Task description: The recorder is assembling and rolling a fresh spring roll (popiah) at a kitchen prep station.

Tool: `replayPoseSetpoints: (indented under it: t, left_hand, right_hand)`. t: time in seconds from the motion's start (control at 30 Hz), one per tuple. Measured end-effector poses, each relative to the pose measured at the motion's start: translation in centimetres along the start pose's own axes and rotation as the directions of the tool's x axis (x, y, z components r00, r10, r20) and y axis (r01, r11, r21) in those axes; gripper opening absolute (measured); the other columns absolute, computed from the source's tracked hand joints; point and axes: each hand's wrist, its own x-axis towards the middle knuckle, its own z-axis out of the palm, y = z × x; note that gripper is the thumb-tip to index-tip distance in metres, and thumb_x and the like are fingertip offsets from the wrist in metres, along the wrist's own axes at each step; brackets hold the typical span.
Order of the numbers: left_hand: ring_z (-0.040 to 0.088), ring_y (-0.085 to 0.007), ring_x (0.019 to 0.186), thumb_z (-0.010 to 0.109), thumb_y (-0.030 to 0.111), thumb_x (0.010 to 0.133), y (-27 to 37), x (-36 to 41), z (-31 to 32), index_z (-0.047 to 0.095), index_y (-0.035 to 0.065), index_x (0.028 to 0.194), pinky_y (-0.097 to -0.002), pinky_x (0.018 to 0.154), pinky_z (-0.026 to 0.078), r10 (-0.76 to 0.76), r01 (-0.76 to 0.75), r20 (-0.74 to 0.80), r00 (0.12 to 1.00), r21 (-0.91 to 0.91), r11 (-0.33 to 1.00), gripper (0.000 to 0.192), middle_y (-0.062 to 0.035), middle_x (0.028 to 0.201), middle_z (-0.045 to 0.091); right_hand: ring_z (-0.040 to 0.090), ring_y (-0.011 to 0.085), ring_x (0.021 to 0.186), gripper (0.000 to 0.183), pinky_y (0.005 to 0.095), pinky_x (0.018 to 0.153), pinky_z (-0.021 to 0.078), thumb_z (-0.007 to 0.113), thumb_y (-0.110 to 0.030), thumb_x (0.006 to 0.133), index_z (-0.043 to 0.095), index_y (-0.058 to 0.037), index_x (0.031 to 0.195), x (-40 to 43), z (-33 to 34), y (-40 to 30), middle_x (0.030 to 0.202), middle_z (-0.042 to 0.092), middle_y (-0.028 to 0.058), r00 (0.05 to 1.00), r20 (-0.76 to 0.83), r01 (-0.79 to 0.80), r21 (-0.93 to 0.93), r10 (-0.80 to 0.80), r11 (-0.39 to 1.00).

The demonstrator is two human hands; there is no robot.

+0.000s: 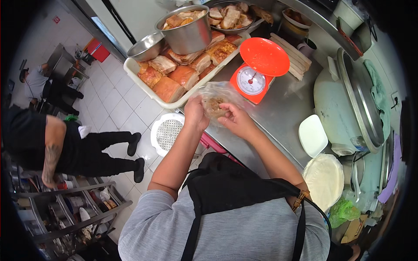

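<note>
Over the front edge of the steel counter, my left hand (196, 114) grips the side of a clear plastic bag (219, 88). A clump of brown, crumbly-looking food (214, 105) shows inside the bag; what it is exactly cannot be made out. My right hand (240, 122) holds the bag's other side with curled fingers, their tips against the food or the film over it. Just beyond the bag stands a red dial kitchen scale (250, 81) with a red pan (264, 56) that holds only small crumbs.
Left of the scale, a white tray (178, 105) holds roasted pork slabs (184, 76), a steel pot (189, 37) and a steel bowl (146, 47). A large pale-green cooker (333, 104) and a white lid (313, 135) are right. A co-worker (58, 143) stands left, near a perforated stool (168, 132).
</note>
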Motion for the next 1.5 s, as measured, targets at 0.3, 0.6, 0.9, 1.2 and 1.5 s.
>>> replayPoseSetpoints:
  t: [0.3, 0.6, 0.9, 1.2, 1.5]
  left_hand:
    - [0.049, -0.0086, 0.074, 0.045, 0.005, 0.081, 3.8, 1.4, 6.8, 0.055, 0.0044, 0.095, -0.0217, 0.067, 0.039, -0.115, -0.141, 0.472, 0.874, 0.472, 0.870, 0.017, -0.0007, 0.085, 0.056]
    - [0.061, -0.0259, 0.083, 0.060, 0.006, 0.072, 4.0, 0.5, 3.4, 0.051, -0.0008, 0.101, -0.0341, 0.072, 0.046, 0.083, -0.617, 0.640, 0.764, 0.762, -0.194, 0.031, -0.0185, 0.086, 0.059]
    - [0.060, -0.0333, 0.068, 0.062, 0.016, 0.077, 5.0, -0.8, 1.1, 0.058, -0.0017, 0.075, -0.0388, 0.065, 0.047, 0.125, -0.246, 0.272, 0.954, 0.951, -0.189, 0.019, -0.0182, 0.070, 0.061]
    - [0.052, -0.0116, 0.060, 0.047, 0.002, 0.086, 5.2, 1.1, 1.5, 0.050, 0.0068, 0.087, -0.0254, 0.055, 0.045, -0.005, -0.095, 0.313, 0.950, 0.304, 0.948, 0.006, 0.0001, 0.068, 0.053]
    - [0.058, -0.0155, 0.071, 0.062, 0.019, 0.081, 5.9, 0.2, 2.7, 0.048, 0.0020, 0.113, -0.0286, 0.068, 0.048, -0.229, -0.223, 0.445, 0.866, 0.753, 0.619, 0.039, -0.0017, 0.089, 0.060]
  right_hand:
    - [0.052, 0.0349, 0.100, 0.047, 0.0405, 0.082, 0.0439, 0.062, -0.007, 0.069, 0.047, -0.0060, 0.114, 2.0, -4.1, -6.8, 0.106, 0.053, 0.0191, 0.585, -0.354, 0.176, -0.823, -0.729, 0.541]
    - [0.059, 0.0167, 0.082, 0.025, 0.0297, 0.074, 0.0460, 0.043, 0.003, 0.079, 0.055, -0.0015, 0.100, 3.7, -4.3, -3.0, 0.086, 0.061, 0.0096, 0.947, -0.304, 0.102, -0.014, -0.101, 0.995]
    - [0.058, 0.0159, 0.082, 0.022, 0.0292, 0.074, 0.0481, 0.040, 0.002, 0.083, 0.052, -0.0002, 0.101, 2.9, -3.7, -3.6, 0.093, 0.059, 0.0090, 0.961, -0.193, 0.024, 0.771, 0.196, 0.637]
    - [0.061, 0.0216, 0.082, 0.031, 0.0318, 0.073, 0.0489, 0.051, -0.003, 0.079, 0.050, -0.0032, 0.109, 1.0, -4.1, -3.7, 0.091, 0.062, 0.0114, 0.950, -0.312, 0.089, 0.220, -0.017, 0.971]
    - [0.061, 0.0353, 0.087, 0.027, 0.0365, 0.077, 0.0476, 0.051, 0.002, 0.071, 0.064, -0.0030, 0.094, 1.9, -4.6, 0.1, 0.095, 0.062, 0.0209, 0.911, -0.407, -0.121, -0.435, -0.075, 0.892]
